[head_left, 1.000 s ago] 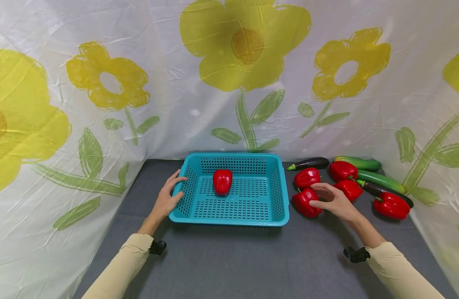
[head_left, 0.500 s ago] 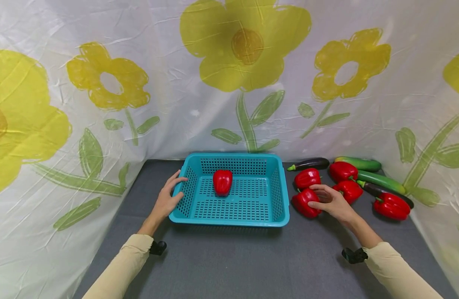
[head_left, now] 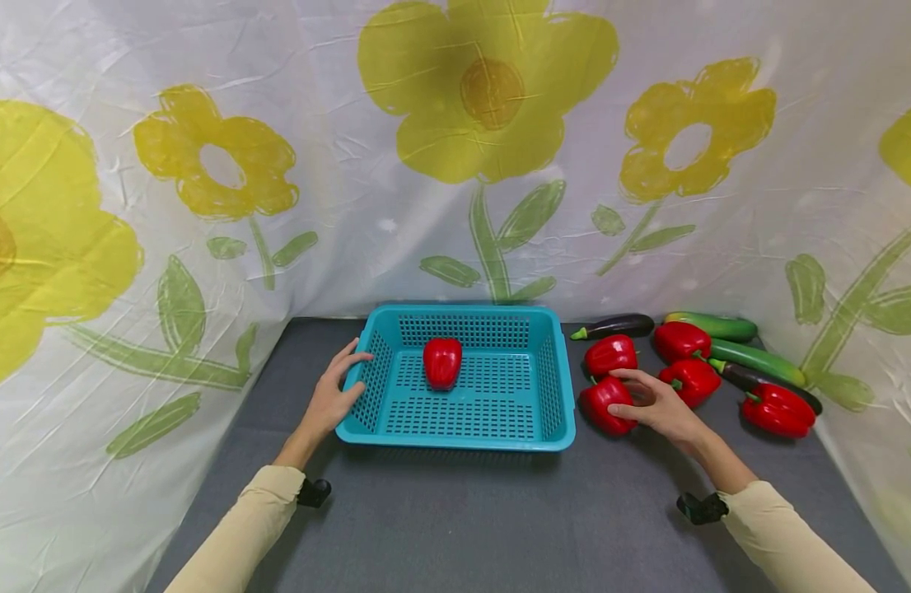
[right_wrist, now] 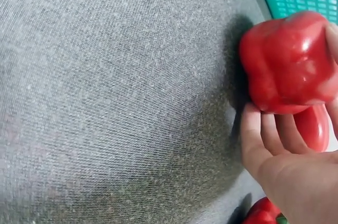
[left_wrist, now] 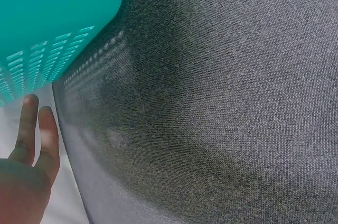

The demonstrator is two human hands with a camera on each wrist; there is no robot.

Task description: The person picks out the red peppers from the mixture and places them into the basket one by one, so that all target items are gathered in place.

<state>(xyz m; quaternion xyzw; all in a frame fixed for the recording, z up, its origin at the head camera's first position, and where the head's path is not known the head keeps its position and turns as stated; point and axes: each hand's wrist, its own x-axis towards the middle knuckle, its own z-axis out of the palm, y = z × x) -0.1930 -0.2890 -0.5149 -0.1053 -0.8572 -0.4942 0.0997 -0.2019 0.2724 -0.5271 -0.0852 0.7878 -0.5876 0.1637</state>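
A teal plastic basket (head_left: pixel 455 445) stands mid-table with one red bell pepper (head_left: pixel 442 363) lying in it. At the basket's left rim rests my left hand (head_left: pixel 334 394), thumb and forefinger reaching over the edge; the left wrist view shows two fairly straight fingers (left_wrist: pixel 47 139) beside the outer wall. To the right of the basket, my right hand (head_left: pixel 659 405) holds another red bell pepper (head_left: pixel 602 405) between thumb and fingers. In the right wrist view that bell pepper (right_wrist: pixel 288 63) has the fingers on its near side and the thumb at the frame's edge.
Another red bell pepper (head_left: pixel 609 353) lies just behind the held one. Further right are several more bell peppers (head_left: pixel 777 409), eggplants (head_left: pixel 622 324) and green cucumber-like vegetables (head_left: pixel 759 360). A flower-printed white sheet (head_left: pixel 337 206) hangs behind the grey cloth (head_left: pixel 455 527).
My right hand has shifted slightly left and come closer around the bell pepper, which stays in about the same place. The left hand and basket have not visibly moved.
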